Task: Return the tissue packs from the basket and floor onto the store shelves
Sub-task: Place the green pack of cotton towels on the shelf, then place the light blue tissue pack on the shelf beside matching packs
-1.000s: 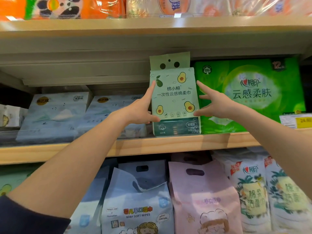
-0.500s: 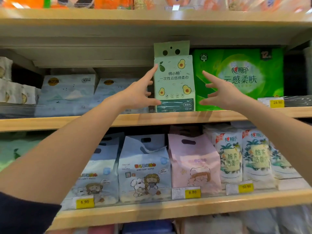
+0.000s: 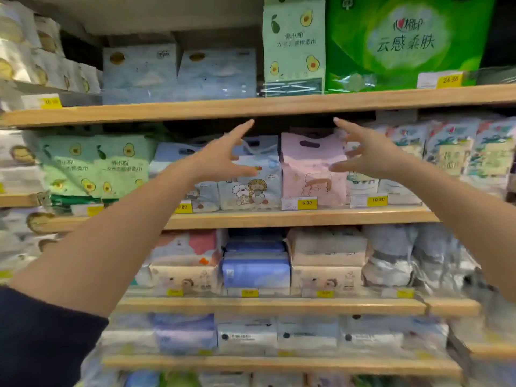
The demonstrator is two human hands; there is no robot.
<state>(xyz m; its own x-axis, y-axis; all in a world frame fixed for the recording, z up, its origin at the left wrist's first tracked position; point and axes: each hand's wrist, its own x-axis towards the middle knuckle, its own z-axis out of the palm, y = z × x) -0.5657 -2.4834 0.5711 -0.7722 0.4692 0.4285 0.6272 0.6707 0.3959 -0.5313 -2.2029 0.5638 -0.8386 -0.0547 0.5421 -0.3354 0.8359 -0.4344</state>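
Left grip [image 3: 220, 160]: spread apart, held nothing.
Right grip [image 3: 365, 157]: likewise spread, empty.
Avocado tissue pack [image 3: 294, 46]: stood upright on shelf [image 3: 195, 108], above and between both grips.
Risk: looked tall and narrow; might have toppled forward if brushed.

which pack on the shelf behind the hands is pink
The pink pack above the 6.90 price tag; the cartoon pack left of it is pale blue.
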